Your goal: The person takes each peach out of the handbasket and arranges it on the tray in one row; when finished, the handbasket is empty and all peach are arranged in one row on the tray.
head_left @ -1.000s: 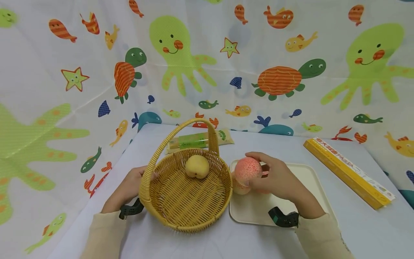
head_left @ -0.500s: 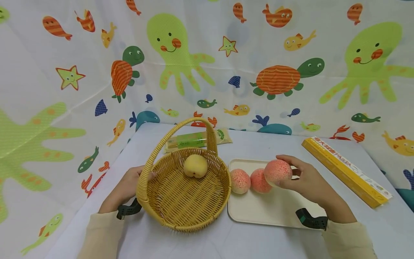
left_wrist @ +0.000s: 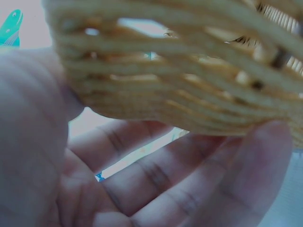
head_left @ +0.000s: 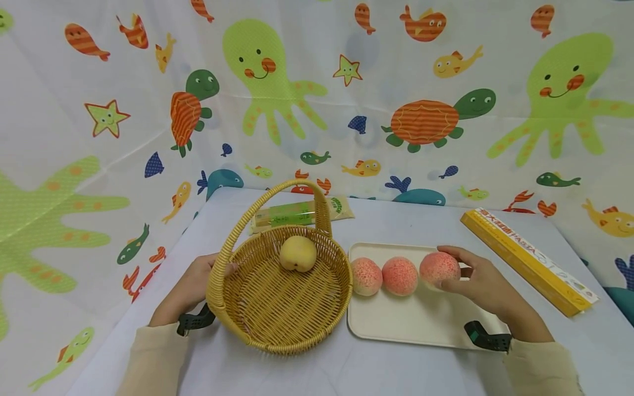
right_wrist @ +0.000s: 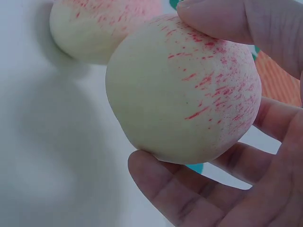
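My right hand (head_left: 482, 283) pinches a pink-speckled peach (head_left: 438, 268) between thumb and fingers over the cream tray (head_left: 396, 330). In the right wrist view the pale side of this peach (right_wrist: 175, 94) faces the camera, with fingertips around it. Two more peaches, one in the middle (head_left: 400, 276) and one at the left (head_left: 366, 276), lie on the tray in a row with it. At the left, my left hand (head_left: 195, 286) grips the side of a handled wicker basket (head_left: 292, 308). Its fingers (left_wrist: 156, 175) bend against the weave. Inside the basket sits a yellow, apple-like fruit (head_left: 298, 253).
Behind the basket lies a clear-and-green packet (head_left: 292, 213), partly hidden by the handle. A long yellow pasta box (head_left: 527, 261) lies slanted at the right. A white curtain (head_left: 317, 99) printed with sea animals hangs behind the white table (head_left: 307, 377).
My right hand has carried its peach rightward from beside the basket and slightly down, uncovering the other two peaches. My left hand stays at the basket.
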A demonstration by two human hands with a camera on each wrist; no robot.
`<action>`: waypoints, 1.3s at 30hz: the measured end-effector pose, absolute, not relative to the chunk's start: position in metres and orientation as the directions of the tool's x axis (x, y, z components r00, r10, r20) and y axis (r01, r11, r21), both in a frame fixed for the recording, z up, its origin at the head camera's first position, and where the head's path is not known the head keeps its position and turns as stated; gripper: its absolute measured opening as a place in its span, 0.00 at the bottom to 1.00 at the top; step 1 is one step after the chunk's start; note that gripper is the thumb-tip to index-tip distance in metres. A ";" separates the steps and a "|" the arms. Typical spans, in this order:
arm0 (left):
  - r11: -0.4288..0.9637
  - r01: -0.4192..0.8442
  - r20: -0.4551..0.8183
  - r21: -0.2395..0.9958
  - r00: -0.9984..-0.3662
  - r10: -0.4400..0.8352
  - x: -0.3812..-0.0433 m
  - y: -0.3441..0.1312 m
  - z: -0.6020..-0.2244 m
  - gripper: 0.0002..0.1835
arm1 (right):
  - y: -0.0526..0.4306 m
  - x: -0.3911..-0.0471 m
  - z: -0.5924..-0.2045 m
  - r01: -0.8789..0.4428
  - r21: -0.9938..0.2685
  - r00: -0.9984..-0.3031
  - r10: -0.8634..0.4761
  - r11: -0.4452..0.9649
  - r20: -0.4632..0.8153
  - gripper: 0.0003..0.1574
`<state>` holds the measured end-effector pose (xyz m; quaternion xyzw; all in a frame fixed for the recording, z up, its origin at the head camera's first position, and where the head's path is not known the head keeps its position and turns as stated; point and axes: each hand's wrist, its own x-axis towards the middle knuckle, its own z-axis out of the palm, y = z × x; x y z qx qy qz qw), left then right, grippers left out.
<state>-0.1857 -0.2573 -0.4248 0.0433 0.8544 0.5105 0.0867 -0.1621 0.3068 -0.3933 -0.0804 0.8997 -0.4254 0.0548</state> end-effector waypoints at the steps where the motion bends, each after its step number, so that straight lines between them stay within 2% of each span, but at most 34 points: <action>1: 0.474 -0.018 -0.107 0.880 -0.981 0.162 -0.186 -0.257 -0.425 0.15 | 0.308 -0.163 -0.395 -0.100 -0.774 -0.981 -0.193 0.625 -0.030 0.46; 11: 0.490 0.018 -0.081 0.872 -0.980 0.180 -0.186 -0.257 -0.425 0.15 | 0.311 -0.170 -0.411 -0.075 -0.764 -0.979 -0.194 0.641 -0.067 0.47; 25: 0.480 0.004 -0.089 0.877 -0.981 0.171 -0.186 -0.258 -0.426 0.16 | 0.311 -0.173 -0.416 -0.053 -0.766 -0.968 -0.223 0.640 -0.119 0.47; 39: 0.482 -0.014 -0.104 0.876 -0.981 0.162 -0.187 -0.260 -0.428 0.16 | 0.311 -0.174 -0.418 -0.074 -0.758 -0.969 -0.225 0.649 -0.099 0.47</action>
